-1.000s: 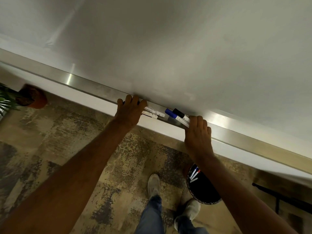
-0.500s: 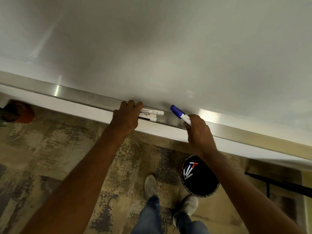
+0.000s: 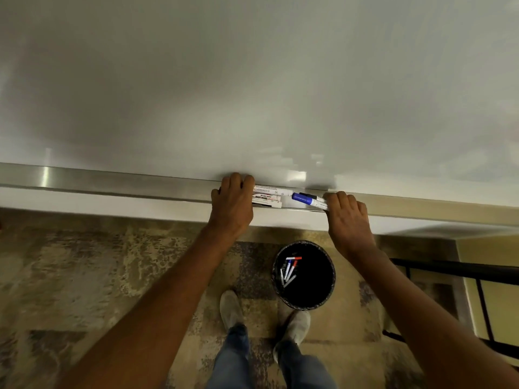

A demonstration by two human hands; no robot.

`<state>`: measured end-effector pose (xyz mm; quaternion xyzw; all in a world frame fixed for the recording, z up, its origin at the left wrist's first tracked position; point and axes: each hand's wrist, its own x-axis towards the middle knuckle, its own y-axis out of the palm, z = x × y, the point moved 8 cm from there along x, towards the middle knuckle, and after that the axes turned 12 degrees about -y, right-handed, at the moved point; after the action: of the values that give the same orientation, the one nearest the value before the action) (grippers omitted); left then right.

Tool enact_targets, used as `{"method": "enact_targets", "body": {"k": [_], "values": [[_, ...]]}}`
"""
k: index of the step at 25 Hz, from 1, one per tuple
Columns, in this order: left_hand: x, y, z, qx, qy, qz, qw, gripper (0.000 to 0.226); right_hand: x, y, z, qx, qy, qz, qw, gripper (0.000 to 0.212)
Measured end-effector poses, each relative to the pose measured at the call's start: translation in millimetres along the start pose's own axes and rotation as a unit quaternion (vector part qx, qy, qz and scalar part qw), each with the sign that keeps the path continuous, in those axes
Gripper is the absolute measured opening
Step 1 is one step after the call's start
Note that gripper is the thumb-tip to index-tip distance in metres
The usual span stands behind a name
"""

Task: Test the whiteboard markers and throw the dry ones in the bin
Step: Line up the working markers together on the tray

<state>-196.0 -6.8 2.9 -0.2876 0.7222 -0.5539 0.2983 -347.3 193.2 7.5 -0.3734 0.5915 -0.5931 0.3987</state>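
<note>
Right hand [image 3: 346, 217] has dropped the blue-capped marker [image 3: 307, 200] back onto the tray [image 3: 112, 182], fingers curled round it; left hand [image 3: 233, 204] clamps the white markers [image 3: 268, 196]; we'd uncap before scribbling.

board [image 3: 252, 80]: smooth, glossy white | tray [image 3: 112, 179]: brushed metal, shiny | markers [image 3: 269, 196]: white plastic, printed labels | bin [image 3: 331, 272]: black liner | floor [image 3: 84, 270]: mottled, matt carpet

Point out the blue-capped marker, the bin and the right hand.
blue-capped marker [image 3: 302, 198]: head view, on its blue cap.
bin [image 3: 331, 272]: head view, on its right rim.
right hand [image 3: 348, 220]: head view, on the back of the hand.
</note>
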Motion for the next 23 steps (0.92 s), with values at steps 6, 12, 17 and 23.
{"method": "enact_targets", "body": {"k": [6,12,17,23], "values": [[-3,28,-45,-0.038,-0.065,0.027,0.997,0.049,-11,12,-40,-0.011,0.007,0.037,0.999,0.044],[-5,36,-49,-0.012,-0.097,-0.022,0.995,0.052,-3,20,-51,0.0,-0.015,0.037,0.999,0.04],[-16,43,-55,-0.006,-0.127,-0.072,0.989,0.046,-1,22,-56,0.043,-0.035,0.022,0.998,0.038],[-24,51,-64,-0.024,-0.159,-0.089,0.983,0.045,-1,21,-61,0.053,-0.048,0.003,0.997,0.044]]}}
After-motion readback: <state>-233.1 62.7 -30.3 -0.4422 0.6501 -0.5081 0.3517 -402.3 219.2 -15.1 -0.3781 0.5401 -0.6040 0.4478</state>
